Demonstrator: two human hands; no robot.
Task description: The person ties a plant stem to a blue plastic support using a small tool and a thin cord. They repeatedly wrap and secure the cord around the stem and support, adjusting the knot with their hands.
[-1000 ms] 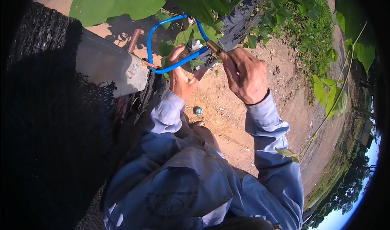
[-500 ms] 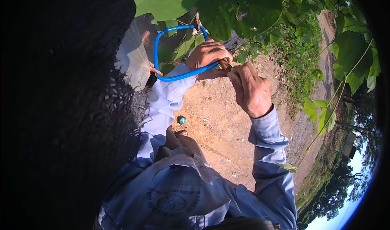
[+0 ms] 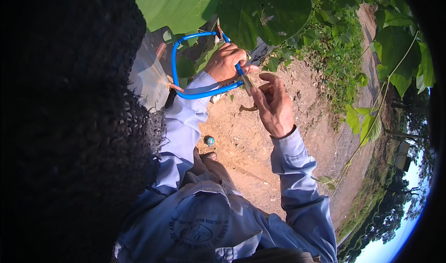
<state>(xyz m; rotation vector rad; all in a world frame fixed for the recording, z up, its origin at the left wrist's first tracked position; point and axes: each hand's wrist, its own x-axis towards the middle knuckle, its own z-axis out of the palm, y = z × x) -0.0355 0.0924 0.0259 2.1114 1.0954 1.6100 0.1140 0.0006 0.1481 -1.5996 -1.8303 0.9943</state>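
Note:
A blue cable lock [image 3: 173, 61] forms a wide loop, with a metal cylinder [image 3: 246, 84] joining its ends at the right. My left hand [image 3: 224, 64] is closed around the blue cable just above that cylinder. Close by on the right, my right hand [image 3: 275, 106] has its fingers bent and spread apart, the thumb tip at the cylinder's side. A small curved brown piece [image 3: 248, 108] hangs below the cylinder; what it is attached to is not clear. The loop passes by reddish rods [image 3: 175, 86] beside a pale panel [image 3: 147, 75].
Large green leaves [image 3: 265, 14] overhang the hands from above. A leafy vine stem [image 3: 371, 129] crosses at the right. A dark rough mass [image 3: 69, 123] fills the left. Below lies sandy ground [image 3: 241, 147] with a small teal round object [image 3: 209, 140].
My right hand's fingers have spread from their pinch on the cylinder, and the hand has shifted slightly left. The cylinder and the brown piece below it now show. My left hand has turned on the cable.

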